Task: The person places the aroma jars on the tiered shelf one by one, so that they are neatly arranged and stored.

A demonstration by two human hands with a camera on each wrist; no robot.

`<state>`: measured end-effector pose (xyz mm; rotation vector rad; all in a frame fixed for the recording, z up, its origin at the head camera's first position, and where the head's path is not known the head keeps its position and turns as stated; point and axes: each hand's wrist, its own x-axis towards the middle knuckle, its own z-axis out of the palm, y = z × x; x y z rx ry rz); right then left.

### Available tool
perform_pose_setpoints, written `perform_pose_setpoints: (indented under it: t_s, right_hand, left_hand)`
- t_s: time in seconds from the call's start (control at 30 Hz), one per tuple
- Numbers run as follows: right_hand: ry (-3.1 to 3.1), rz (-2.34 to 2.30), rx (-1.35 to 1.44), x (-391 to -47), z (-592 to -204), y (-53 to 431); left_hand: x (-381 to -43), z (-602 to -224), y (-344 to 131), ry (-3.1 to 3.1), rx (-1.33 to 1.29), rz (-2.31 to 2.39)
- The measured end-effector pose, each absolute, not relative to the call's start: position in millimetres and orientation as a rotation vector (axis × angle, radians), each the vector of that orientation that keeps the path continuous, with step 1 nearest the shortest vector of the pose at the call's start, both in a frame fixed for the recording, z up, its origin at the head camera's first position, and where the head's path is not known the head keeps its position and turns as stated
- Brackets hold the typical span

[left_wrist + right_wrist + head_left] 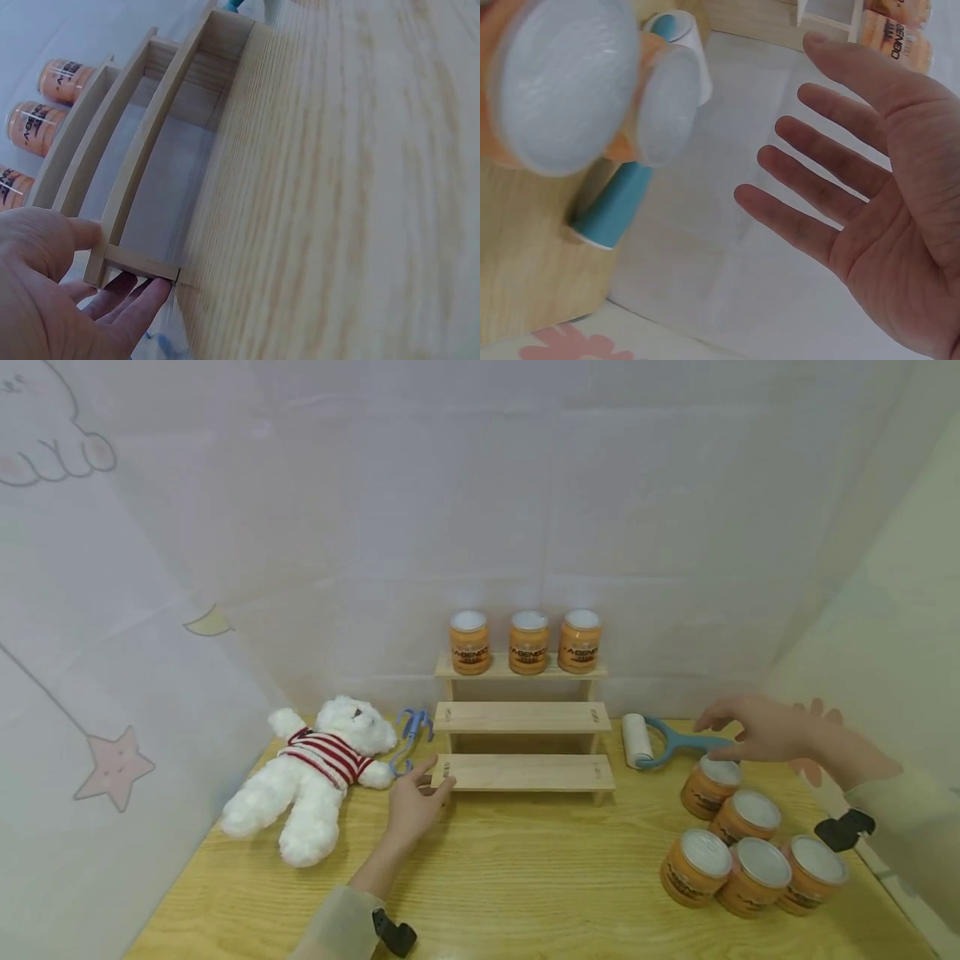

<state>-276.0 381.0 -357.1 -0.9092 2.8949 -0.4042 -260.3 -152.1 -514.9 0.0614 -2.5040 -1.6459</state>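
Observation:
A three-tier wooden step shelf (525,771) stands in the middle of the table. My left hand (415,807) grips the left end of its lowest step; in the left wrist view the thumb lies at the board and the fingers sit against the side leg (142,264). Three orange cans stand in a row on the top step, the middle one (528,646) between the other two. My right hand (772,729) is over the rearmost can (711,787) of a group at the right. In the right wrist view its fingers are spread, with nothing in the palm.
Several more orange cans, one (696,867) at the front left, stand close together on the right. Behind them lies a lint roller (637,742) with a teal handle. A white teddy bear (315,777) and a blue claw-like tool (410,735) lie left of the shelf. Pale cloth hangs behind.

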Motion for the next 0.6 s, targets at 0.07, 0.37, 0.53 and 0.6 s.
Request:
perform_pose_setpoints:
  t_s: [0.07,0.37,0.53,0.6]
  right_hand:
    - [2.871,-0.404,-0.883,-274,-365,384]
    - [2.81,-0.343,-0.911,-269,-386,390]
    - [2.843,-0.335,-0.992,-270,-392,389]
    - [2.858,-0.342,-1.002,-271,-394,388]
  left_hand:
    - [-260,-515,-152,-2.502,0.057,-1.645]
    - [-260,-515,-151,-2.49,0.048,-1.653]
    - [-261,-517,-152,-2.492,0.048,-1.649]
    - [-262,-517,-152,-2.494,0.054,-1.642]
